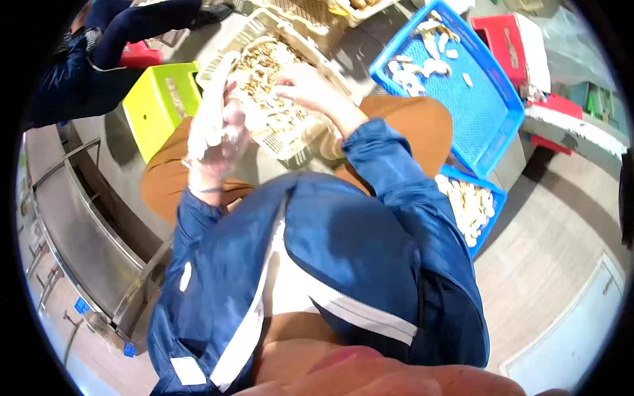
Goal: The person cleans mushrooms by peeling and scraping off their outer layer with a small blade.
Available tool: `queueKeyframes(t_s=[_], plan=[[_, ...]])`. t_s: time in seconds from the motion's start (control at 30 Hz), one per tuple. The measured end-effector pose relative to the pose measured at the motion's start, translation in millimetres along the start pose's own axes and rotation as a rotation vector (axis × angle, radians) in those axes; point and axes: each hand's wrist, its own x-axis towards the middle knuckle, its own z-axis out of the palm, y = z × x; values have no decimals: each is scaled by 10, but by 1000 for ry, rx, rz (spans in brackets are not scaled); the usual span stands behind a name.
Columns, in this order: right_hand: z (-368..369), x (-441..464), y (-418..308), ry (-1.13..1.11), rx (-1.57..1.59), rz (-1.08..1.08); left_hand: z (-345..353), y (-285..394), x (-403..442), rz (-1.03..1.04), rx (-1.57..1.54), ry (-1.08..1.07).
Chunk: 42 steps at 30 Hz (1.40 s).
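Observation:
My left hand point(228, 135), in a thin clear glove, is at the left edge of a cream plastic basket point(288, 146). Its fingers are closed around a long, pale, mushroom-like piece point(212, 102), washed out by glare. Over the basket's right side is my right hand point(307, 86), fingers curled together above the contents; whatever they pinch is too bright to make out. Tan and brown mushroom pieces point(267, 66) fill the basket between my knees.
At the right, a blue crate point(479, 109) holds several white mushrooms point(432, 66). Below it, a smaller blue crate point(500, 198) is full of pale mushroom pieces point(467, 204). A yellow-green stool point(155, 109) stands left, near a metal frame point(92, 231). Another person's dark-clothed legs point(142, 30) are at upper left.

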Motion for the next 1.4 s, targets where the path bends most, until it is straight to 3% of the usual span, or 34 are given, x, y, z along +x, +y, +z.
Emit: queueKeyframes(t_s=[0.1,0.13,0.17,0.2,0.23,0.27,0.3,0.33,0.37,0.43,0.47,0.6,0.7,0.8,0.83,0.9,1.0,1.1,1.13,1.23,1.27,1.3,1.37,1.4], plan=[[-173,-95,161,103,-503,123,-279,134,291,-14,328,164],[-366,-177,-11,427,-429,-106,-177,143,412,-85,311,370],[-632,-212,-203,445,-144,13,-287,56,527,-20,362,398],[-896,-236,-259,621,-151,-179,-363,13,590,-46,429,337],[-1175,-328,-376,696,-50,-233,-451,-33,720,-70,498,265],[-1456,-445,-418,782,100,-270,-901,-56,1026,-324,273,215],[-1666,-510,-427,921,368,-287,-332,-331,1073,-173,403,396],[-1870,-635,-485,989,463,-374,-481,-417,1294,-340,352,303],[-1979,-716,-493,1205,361,-276,-639,-501,1555,-507,299,209],[-2114,-842,-318,1268,352,-152,-504,-767,1864,-568,265,162],[-2102,-786,-27,1264,546,-180,-469,-850,2030,-626,155,106],[-2096,-777,-135,1242,572,-308,-115,-1144,2437,-650,82,-112],[-2062,-861,-172,1233,586,-184,-153,-1353,2593,-709,43,-193],[-2111,-863,-200,1261,681,-189,-187,-1489,2813,-707,131,-207],[-2124,-896,-249,1314,564,-56,-134,-1542,2875,-698,251,-88],[-2148,-850,-83,1301,813,-284,-72,-1801,3091,-648,400,-127],[-2312,-988,101,1238,848,-490,85,-2278,3361,-626,536,-16],[-2337,-1030,66,1275,893,-476,148,-2762,3487,-407,763,61],[-2323,-1033,43,1266,881,-473,362,-2710,3497,-569,662,83],[-2298,-1026,-34,1282,850,-436,123,-2691,3582,-465,821,-118],[-2335,-1062,-32,1312,838,-401,39,-2663,3593,-514,767,-76],[-2351,-1085,-27,1344,830,-366,-128,-2555,3619,-396,803,-182],[-2344,-1114,-28,1372,712,-396,-335,-2202,3608,-493,502,-155],[-2329,-1125,-23,1385,640,-378,-547,-2007,3595,-517,544,-111]])
